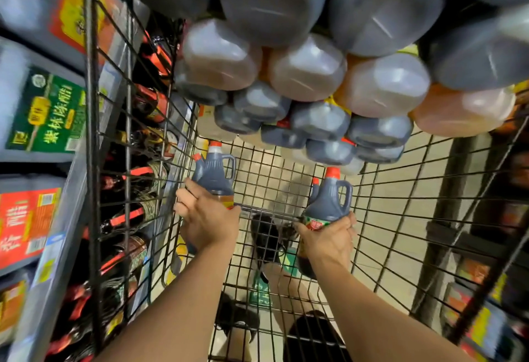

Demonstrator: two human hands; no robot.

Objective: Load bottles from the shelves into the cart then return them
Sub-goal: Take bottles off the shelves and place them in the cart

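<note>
I look down into a black wire cart [400, 190]. My left hand [206, 218] grips a dark sauce bottle [214, 175] with a red cap and side handle, holding it by its lower body over the cart's left part. My right hand [329, 240] grips a second dark bottle [330, 198] of the same kind, red cap pointing away from me. Both bottles are held inside the cart above its mesh floor. Several large dark and amber jugs [309, 70] lie stacked at the cart's far end, their bases facing me.
Shelves on the left carry large jugs with green [48, 112] and red labels [25, 224], and dark glass bottles [134, 215] lower down. Another shelf unit [486, 290] stands on the right. My feet and the tiled floor [400, 247] show through the mesh.
</note>
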